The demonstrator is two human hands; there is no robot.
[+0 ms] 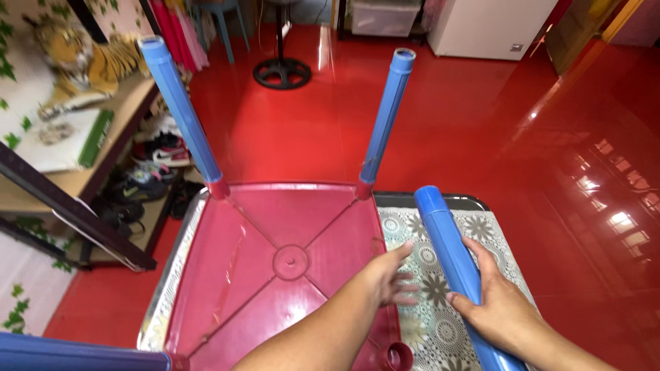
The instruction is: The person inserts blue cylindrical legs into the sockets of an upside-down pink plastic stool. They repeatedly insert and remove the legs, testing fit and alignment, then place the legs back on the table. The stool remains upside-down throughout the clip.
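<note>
Seat: a red plastic stool seat (275, 268) lies upside down on the table, its ribbed underside and round centre boss facing up.
Fitted legs: two blue tube legs stand up from the far corners, the left leg (180, 106) leaning outward to the left and the right leg (387, 113) nearly upright; a third leg (75, 352) juts out to the left from the near-left corner.
Empty socket: a round red socket (397, 356) at the near-right corner of the seat holds no leg.
Loose leg: a fourth blue leg (457, 271) lies slantwise on the table, just right of the seat, its capped end pointing away.
Right hand: the right hand (500, 306) wraps the loose leg, thumb on the near side, fingers curled over the tube in a firm grasp.
Left hand: the left hand (392, 275) lies at the right edge of the seat, fingers spread and flat, reaching onto the cloth; it grips nothing.
Table: a metal-rimmed table (459, 199) covered with a pale flowered cloth (440, 323).
Floor: glossy red floor (467, 117).
Surroundings: a shelf (82, 180) at left with shoes (148, 172) beneath and a toy tiger (82, 62) on top; a fan base (282, 72) beyond.
</note>
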